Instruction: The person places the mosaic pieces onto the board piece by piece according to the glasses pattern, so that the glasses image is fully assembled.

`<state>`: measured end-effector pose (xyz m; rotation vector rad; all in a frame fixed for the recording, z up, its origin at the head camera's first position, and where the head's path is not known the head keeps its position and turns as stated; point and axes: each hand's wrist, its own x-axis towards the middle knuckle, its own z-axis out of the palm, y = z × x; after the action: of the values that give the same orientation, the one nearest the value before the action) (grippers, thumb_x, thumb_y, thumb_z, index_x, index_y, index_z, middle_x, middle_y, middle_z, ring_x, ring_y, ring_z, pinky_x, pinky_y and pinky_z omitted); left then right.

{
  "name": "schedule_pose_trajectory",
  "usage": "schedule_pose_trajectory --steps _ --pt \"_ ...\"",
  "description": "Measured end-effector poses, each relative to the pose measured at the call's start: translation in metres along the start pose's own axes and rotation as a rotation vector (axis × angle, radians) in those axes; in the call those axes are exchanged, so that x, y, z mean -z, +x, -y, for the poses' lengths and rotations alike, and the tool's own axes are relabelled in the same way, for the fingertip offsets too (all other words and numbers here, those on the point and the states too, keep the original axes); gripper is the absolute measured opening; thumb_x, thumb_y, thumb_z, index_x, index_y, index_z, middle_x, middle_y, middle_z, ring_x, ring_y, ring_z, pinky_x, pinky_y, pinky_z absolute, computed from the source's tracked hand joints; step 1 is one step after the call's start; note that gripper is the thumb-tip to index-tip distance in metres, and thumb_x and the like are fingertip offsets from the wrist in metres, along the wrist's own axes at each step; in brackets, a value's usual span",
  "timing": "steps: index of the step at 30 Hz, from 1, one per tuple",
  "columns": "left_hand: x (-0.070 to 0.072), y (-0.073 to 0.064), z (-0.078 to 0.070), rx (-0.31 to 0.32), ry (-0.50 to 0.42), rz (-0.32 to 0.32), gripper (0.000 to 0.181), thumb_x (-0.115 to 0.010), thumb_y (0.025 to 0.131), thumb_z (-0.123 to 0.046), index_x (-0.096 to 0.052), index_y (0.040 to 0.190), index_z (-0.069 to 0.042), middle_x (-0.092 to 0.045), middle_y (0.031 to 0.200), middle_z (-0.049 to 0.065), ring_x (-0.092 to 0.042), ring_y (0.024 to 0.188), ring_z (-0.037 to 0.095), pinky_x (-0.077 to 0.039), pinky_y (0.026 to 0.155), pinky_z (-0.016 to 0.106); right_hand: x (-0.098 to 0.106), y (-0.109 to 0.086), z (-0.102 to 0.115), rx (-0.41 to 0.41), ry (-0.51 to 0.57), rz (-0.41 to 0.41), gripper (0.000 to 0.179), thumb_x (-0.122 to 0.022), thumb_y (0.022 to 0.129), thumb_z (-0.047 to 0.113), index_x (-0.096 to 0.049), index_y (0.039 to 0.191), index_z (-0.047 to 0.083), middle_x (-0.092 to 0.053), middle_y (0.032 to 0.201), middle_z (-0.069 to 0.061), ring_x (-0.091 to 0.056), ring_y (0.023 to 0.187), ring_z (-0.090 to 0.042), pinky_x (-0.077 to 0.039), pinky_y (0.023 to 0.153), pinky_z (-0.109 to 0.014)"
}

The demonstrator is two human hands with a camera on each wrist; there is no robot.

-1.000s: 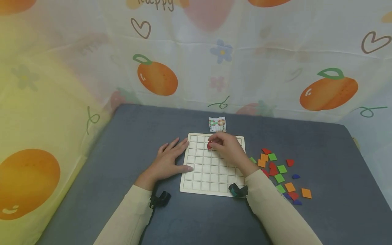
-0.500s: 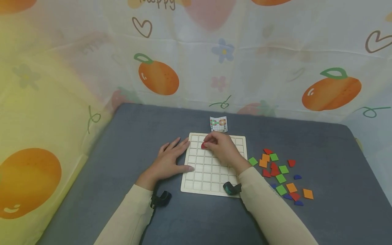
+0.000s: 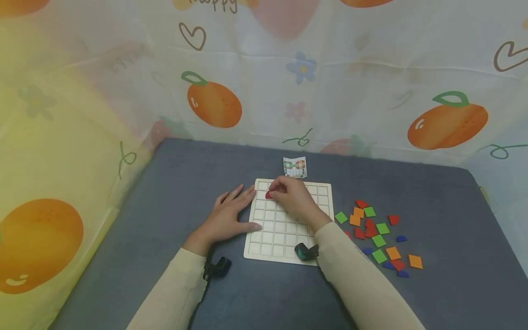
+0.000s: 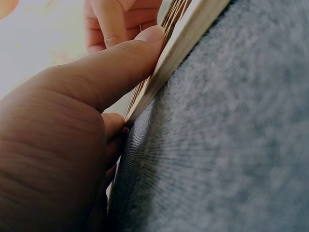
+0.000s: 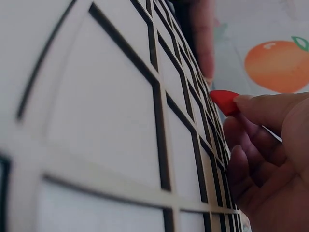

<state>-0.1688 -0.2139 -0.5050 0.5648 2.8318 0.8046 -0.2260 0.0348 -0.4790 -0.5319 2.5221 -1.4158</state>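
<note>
A wooden grid board [image 3: 278, 239] with raised square cells lies on the dark table. My right hand [image 3: 294, 198] reaches over its upper left part and pinches a red tile [image 3: 268, 195] between thumb and fingers. In the right wrist view the red tile [image 5: 225, 102] shows one curved edge and sits close to the grid. At the board's left edge rests my left hand [image 3: 228, 220], fingers spread, thumb on the frame. The left wrist view shows that thumb [image 4: 130, 55] along the wooden rim.
Right of the board lie scattered tiles: green squares [image 3: 379, 256], orange squares [image 3: 415, 261], red pieces [image 3: 393, 220] and blue pieces [image 3: 402, 239]. Behind the board is a small printed card [image 3: 294, 167] with a coloured pattern on a grid. A fruit-print curtain hangs at the back.
My right hand has moved left across the board with the red tile, toward the upper left cells. The left hand has stayed at the board's edge.
</note>
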Motion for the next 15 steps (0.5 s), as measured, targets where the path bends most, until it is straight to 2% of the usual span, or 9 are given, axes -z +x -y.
schedule_pose_trajectory --steps 7,15 --pt "0.0 -0.001 0.001 -0.004 0.005 0.0 0.107 -0.078 0.092 -0.068 -0.029 0.174 -0.019 -0.023 0.178 -0.008 -0.009 0.166 0.024 -0.005 0.126 0.061 -0.009 0.006 0.002 0.014 -0.011 -0.009 0.007 -0.076 0.106 0.015 -0.077 0.112 0.012 -0.073 0.098 0.002 -0.068 0.088 -0.017 -0.056 0.085 -0.04" --pt "0.003 -0.002 -0.003 -0.008 -0.001 0.007 0.107 -0.078 0.093 -0.067 -0.029 0.174 -0.018 -0.022 0.178 -0.007 -0.009 0.166 0.023 -0.005 0.126 0.061 -0.013 0.009 0.006 -0.011 -0.034 -0.01 0.012 -0.072 0.108 0.015 -0.08 0.117 0.012 -0.075 0.1 0.003 -0.067 0.088 -0.017 -0.054 0.086 -0.041"
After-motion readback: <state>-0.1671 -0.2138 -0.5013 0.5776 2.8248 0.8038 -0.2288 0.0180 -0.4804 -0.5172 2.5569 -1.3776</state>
